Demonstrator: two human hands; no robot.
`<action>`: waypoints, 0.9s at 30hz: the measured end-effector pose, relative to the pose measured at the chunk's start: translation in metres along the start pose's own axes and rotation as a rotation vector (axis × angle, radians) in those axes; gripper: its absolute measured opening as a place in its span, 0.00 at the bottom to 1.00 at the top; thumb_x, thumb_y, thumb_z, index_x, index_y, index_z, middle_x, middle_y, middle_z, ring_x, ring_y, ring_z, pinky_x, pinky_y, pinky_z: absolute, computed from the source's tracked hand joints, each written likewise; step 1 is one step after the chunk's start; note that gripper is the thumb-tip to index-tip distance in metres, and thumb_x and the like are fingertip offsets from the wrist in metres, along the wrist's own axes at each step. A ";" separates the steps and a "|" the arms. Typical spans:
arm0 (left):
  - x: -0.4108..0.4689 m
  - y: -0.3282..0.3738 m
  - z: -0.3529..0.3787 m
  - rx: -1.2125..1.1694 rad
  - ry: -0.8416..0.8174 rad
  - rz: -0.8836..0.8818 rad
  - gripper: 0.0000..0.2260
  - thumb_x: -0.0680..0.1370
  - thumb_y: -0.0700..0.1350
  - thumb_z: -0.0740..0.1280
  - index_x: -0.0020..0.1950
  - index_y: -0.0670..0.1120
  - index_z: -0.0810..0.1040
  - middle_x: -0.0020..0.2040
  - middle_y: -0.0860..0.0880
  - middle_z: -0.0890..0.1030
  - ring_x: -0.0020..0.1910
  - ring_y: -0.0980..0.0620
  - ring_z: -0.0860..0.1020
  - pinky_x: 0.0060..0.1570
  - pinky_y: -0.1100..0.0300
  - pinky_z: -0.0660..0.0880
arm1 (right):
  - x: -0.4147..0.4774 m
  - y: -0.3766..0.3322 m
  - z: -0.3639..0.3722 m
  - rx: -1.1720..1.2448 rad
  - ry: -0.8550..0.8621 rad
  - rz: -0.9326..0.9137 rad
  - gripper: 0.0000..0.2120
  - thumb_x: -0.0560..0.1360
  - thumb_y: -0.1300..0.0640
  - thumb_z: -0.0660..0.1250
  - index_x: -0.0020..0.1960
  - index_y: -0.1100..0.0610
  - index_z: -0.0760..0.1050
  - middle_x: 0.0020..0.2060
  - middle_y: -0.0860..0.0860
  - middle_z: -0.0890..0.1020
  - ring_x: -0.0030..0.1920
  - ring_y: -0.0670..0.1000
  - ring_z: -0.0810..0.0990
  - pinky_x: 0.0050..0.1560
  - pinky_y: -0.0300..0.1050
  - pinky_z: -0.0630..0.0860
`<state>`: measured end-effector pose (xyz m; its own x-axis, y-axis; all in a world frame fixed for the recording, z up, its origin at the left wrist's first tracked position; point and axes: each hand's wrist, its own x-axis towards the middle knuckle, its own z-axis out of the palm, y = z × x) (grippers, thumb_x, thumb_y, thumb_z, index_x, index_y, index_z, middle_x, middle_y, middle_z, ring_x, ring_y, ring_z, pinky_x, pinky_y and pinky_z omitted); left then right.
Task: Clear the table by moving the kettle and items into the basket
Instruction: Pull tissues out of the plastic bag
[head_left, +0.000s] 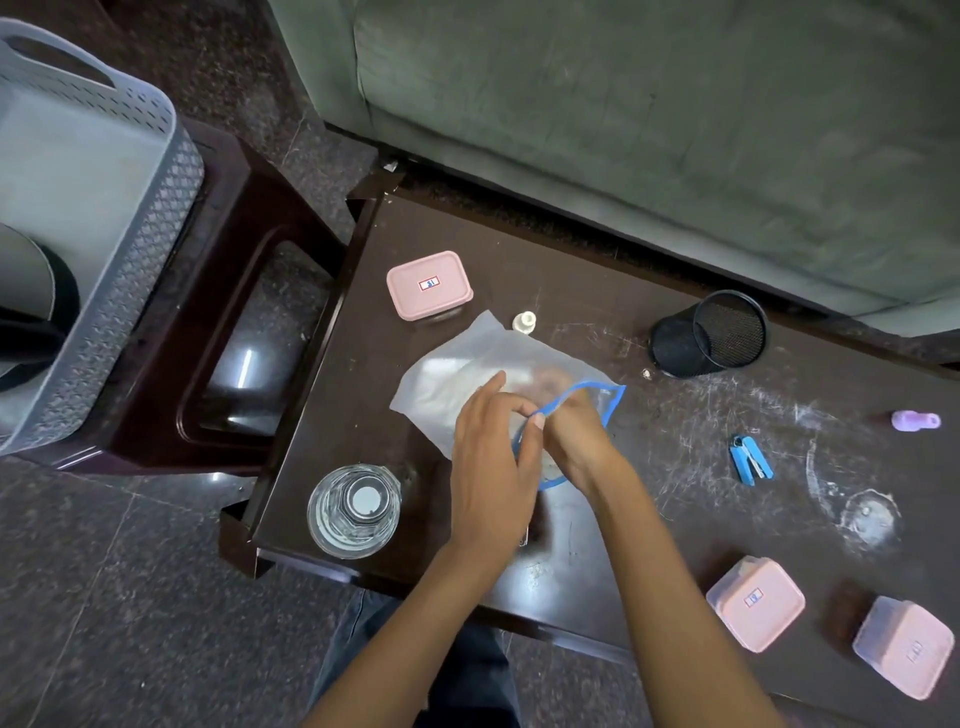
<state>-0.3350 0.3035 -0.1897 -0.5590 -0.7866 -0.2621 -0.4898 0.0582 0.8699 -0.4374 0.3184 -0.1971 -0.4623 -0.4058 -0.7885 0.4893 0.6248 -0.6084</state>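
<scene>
Now pinching zip bag (457, 374) rim with left hand (493, 467) | right hand (582, 441) inside, grip unclear | risk: rim slipping, small bottle (524, 321) beyond grip tipping

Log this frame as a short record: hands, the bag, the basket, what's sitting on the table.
left hand: pinches blue seal of zip bag
right hand: at the bag's mouth, fingers hidden
basket: on stool, left of table
on table: three pink boxes, glass jar, mesh cup on its side
</scene>
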 end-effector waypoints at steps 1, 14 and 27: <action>0.002 0.002 -0.001 -0.016 0.014 -0.011 0.06 0.78 0.43 0.62 0.47 0.54 0.70 0.68 0.51 0.71 0.70 0.56 0.65 0.63 0.64 0.61 | -0.004 0.005 -0.003 0.005 0.013 0.002 0.11 0.73 0.70 0.54 0.37 0.57 0.66 0.31 0.59 0.71 0.30 0.51 0.70 0.30 0.42 0.69; 0.012 0.001 0.000 -0.185 0.063 -0.143 0.02 0.80 0.45 0.60 0.49 0.48 0.71 0.50 0.61 0.76 0.47 0.62 0.76 0.43 0.67 0.69 | -0.046 0.018 -0.046 0.220 0.315 -0.218 0.12 0.74 0.69 0.60 0.38 0.54 0.68 0.34 0.51 0.77 0.35 0.49 0.73 0.31 0.41 0.68; -0.001 -0.005 0.001 -0.095 -0.356 -0.055 0.18 0.75 0.36 0.66 0.57 0.58 0.73 0.57 0.60 0.76 0.58 0.61 0.74 0.58 0.73 0.67 | -0.075 0.039 -0.081 0.411 0.388 -0.112 0.12 0.75 0.69 0.59 0.46 0.54 0.76 0.42 0.49 0.78 0.42 0.47 0.74 0.38 0.43 0.71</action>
<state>-0.3326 0.3044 -0.1944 -0.7396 -0.5232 -0.4235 -0.4704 -0.0483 0.8812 -0.4437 0.4271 -0.1546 -0.7275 -0.1318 -0.6734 0.6330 0.2497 -0.7328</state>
